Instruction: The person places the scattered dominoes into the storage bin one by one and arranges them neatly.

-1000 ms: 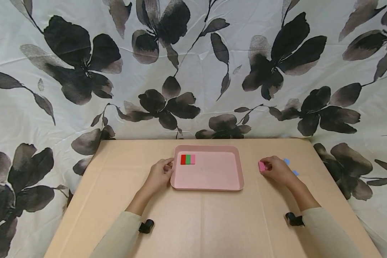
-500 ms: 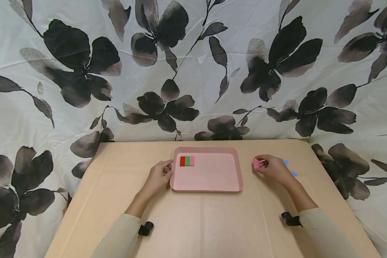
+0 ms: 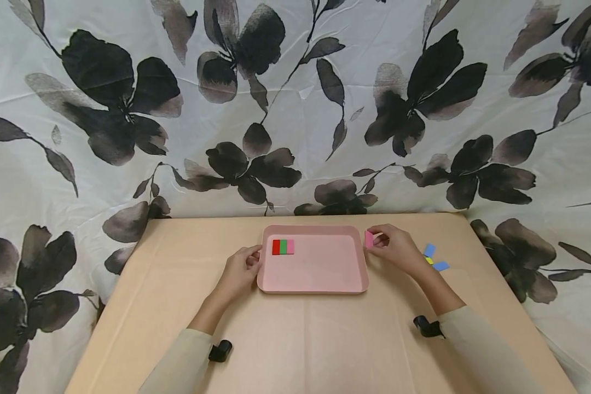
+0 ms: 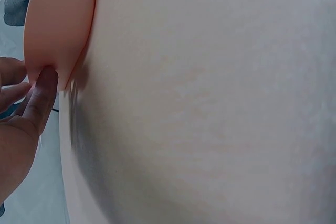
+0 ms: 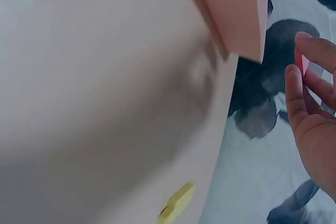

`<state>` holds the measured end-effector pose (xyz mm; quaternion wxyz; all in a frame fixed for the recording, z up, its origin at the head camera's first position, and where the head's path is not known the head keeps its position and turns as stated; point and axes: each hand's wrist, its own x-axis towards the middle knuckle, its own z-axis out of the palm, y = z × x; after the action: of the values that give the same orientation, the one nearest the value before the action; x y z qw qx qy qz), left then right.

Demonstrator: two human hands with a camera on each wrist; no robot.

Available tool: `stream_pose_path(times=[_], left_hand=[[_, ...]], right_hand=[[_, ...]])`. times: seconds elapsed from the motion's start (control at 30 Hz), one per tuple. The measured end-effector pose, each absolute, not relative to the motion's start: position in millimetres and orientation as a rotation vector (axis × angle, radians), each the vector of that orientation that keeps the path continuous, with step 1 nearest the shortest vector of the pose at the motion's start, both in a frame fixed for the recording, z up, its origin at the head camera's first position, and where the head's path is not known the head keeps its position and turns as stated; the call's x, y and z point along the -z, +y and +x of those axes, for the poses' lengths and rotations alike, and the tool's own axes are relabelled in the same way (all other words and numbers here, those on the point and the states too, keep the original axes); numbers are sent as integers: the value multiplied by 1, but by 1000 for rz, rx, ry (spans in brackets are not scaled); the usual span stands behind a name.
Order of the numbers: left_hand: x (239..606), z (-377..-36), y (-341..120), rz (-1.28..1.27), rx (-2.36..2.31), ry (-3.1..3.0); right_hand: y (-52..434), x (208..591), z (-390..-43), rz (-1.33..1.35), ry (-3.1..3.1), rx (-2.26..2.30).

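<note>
A pink tray (image 3: 312, 279) lies near the back of the table. My left hand (image 3: 243, 269) holds the tray's left edge, with thumb and fingers against its side in the left wrist view. In the tray's upper left, a red tile (image 3: 276, 247), a green tile (image 3: 283, 247) and a light pink tile (image 3: 290, 247) sit side by side. My right hand (image 3: 394, 247) pinches a bright pink tile (image 3: 369, 239) between thumb and fingertips, raised beside the tray's right rim. The right wrist view shows this pink tile (image 5: 301, 62) partly covered by the fingers.
Two blue tiles (image 3: 440, 266) and a yellow tile (image 3: 429, 260) lie on the table right of the tray, partly behind the right forearm. The table (image 3: 276, 339) meets a floral cloth (image 3: 177, 137) along its back edge. Black wrist cameras (image 3: 220, 351) sit by both sleeves.
My right hand has moved left with the bright pink tile, from near the loose tiles to the tray's right rim. The yellow tile has come into sight. My left hand stays on the tray.
</note>
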<state>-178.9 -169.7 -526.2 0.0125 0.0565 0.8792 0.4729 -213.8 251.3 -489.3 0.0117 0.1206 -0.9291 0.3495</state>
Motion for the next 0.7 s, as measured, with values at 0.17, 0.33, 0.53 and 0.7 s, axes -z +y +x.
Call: stream_pose_path(times=[0.17, 0.33, 0.53, 0.7], left_hand=[[526, -181, -171, 199, -1461, 2751], [526, -182, -172, 194, -1461, 2741], [526, -183, -172, 207, -1479, 2734], [527, -184, -173, 206, -1478, 2730]], right_hand=[[228, 483, -222, 414, -2930, -1111], [206, 480, -232, 487, -2977, -1112], [178, 480, -246, 608, -2995, -1075], [153, 484, -253, 665, -3062, -1030]])
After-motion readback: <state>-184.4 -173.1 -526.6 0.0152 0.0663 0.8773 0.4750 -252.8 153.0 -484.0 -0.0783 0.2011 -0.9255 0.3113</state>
